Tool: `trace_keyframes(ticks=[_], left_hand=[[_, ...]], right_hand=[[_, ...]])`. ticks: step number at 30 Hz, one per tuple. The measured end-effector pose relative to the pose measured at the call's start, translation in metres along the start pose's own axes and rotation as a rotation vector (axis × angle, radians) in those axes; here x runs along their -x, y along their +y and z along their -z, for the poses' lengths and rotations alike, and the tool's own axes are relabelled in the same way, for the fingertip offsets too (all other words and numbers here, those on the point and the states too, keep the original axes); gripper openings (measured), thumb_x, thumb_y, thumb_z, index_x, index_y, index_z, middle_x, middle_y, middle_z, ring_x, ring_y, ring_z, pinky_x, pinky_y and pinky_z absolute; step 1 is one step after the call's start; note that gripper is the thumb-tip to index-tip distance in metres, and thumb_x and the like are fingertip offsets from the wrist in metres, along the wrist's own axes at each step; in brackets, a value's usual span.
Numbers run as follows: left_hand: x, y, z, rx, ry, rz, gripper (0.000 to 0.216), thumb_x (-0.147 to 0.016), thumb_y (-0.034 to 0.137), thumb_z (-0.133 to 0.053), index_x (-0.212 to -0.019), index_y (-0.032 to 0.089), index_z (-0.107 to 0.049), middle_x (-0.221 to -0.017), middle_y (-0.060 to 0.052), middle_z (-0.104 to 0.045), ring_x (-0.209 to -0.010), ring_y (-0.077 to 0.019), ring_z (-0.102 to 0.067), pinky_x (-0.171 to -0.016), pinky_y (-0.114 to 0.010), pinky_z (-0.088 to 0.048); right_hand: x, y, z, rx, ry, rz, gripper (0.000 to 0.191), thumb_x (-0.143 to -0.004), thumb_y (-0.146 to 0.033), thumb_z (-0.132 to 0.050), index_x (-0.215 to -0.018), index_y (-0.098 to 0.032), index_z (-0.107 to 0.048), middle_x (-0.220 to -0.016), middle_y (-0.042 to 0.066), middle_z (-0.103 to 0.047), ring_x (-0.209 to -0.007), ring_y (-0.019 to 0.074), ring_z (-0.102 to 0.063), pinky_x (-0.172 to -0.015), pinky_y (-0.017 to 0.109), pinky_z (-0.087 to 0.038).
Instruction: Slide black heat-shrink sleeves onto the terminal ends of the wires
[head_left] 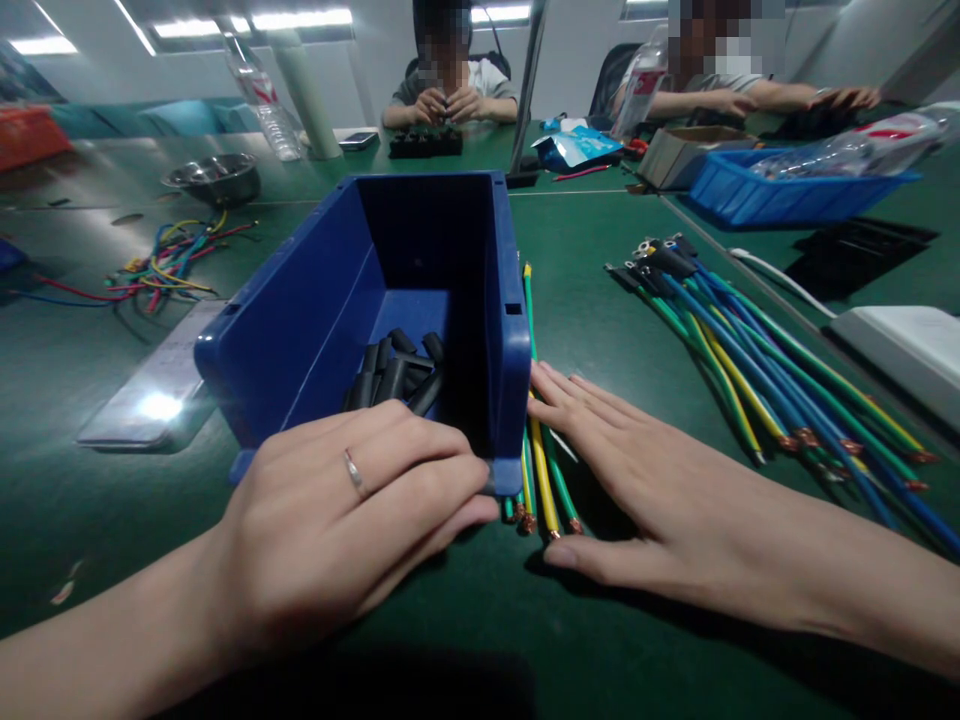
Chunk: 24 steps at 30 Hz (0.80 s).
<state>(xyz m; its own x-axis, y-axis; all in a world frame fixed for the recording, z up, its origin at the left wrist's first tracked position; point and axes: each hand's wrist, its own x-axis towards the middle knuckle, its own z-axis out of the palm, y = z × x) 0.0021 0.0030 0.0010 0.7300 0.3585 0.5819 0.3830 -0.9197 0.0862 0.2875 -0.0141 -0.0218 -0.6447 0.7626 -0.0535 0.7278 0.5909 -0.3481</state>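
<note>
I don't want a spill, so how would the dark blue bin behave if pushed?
The dark blue bin would probably slide rather than tip, since it sits flat and broad. Its straight walls suggest stiff plastic. The black tubes inside lie jumbled and may roll about.

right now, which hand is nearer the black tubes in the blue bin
Left: the left hand is at the front edge of the bin, close to the black tubes; the right hand is outside, by its right wall.
</note>
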Motion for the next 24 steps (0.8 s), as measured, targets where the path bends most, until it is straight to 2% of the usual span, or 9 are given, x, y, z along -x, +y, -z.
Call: trace_keyframes(ticks=[8, 15, 18, 20, 24], left_hand=[[-0.0009, -0.0003, -0.0019, -0.003, -0.006, -0.005, 0.013, -0.111, 0.024, -0.061, -0.108, 0.016, -0.071, -0.091, -0.003, -0.081, -0.072, -0.0122, -0.073, -0.063, -0.023, -0.054], [-0.0002, -0.0012, -0.0012, -0.001, -0.016, -0.023, 0.011, -0.110, 0.023, -0.062, -0.108, 0.016, -0.070, -0.092, -0.001, -0.079, -0.074, -0.0120, -0.071, -0.064, -0.023, -0.052], [-0.0010, -0.0018, -0.0010, 0.000, -0.017, -0.031, 0.011, -0.111, 0.023, -0.062, -0.108, 0.016, -0.070, -0.091, -0.002, -0.079, -0.073, -0.0124, -0.070, -0.065, -0.023, -0.052], [-0.0014, -0.0016, -0.0012, -0.005, -0.016, -0.025, 0.011, -0.111, 0.023, -0.061, -0.109, 0.016, -0.070, -0.091, -0.002, -0.079, -0.073, -0.0127, -0.070, -0.065, -0.024, -0.052], [-0.0008, 0.0004, -0.0016, -0.008, -0.028, -0.011, 0.011, -0.112, 0.024, -0.061, -0.111, 0.017, -0.069, -0.094, -0.001, -0.080, -0.075, -0.0128, -0.072, -0.067, -0.024, -0.053]], right_hand=[[0.0025, 0.0041, -0.0060, -0.001, 0.070, 0.049, 0.110, -0.092, -0.083, -0.063, -0.165, -0.004, -0.043, -0.174, 0.023, -0.018, -0.163, 0.0366, -0.022, -0.129, 0.056, -0.034], [-0.0018, 0.0043, -0.0073, 0.102, 0.175, 0.090, 0.093, -0.101, -0.072, -0.059, -0.161, -0.002, -0.048, -0.168, 0.023, -0.034, -0.156, 0.0356, -0.040, -0.122, 0.052, -0.043], [-0.0002, 0.0040, -0.0062, 0.129, 0.161, 0.140, 0.108, -0.095, -0.081, -0.061, -0.162, 0.002, -0.043, -0.167, 0.027, -0.030, -0.156, 0.0396, -0.037, -0.119, 0.055, -0.045], [0.0008, 0.0046, -0.0041, 0.157, 0.165, 0.177, 0.111, -0.094, -0.082, -0.062, -0.163, 0.002, -0.042, -0.167, 0.029, -0.029, -0.156, 0.0413, -0.037, -0.118, 0.056, -0.047], [-0.0012, 0.0088, -0.0002, 0.211, 0.201, 0.229, 0.086, -0.101, -0.068, -0.062, -0.156, -0.001, -0.055, -0.162, 0.028, -0.043, -0.151, 0.0401, -0.046, -0.117, 0.055, -0.050]])
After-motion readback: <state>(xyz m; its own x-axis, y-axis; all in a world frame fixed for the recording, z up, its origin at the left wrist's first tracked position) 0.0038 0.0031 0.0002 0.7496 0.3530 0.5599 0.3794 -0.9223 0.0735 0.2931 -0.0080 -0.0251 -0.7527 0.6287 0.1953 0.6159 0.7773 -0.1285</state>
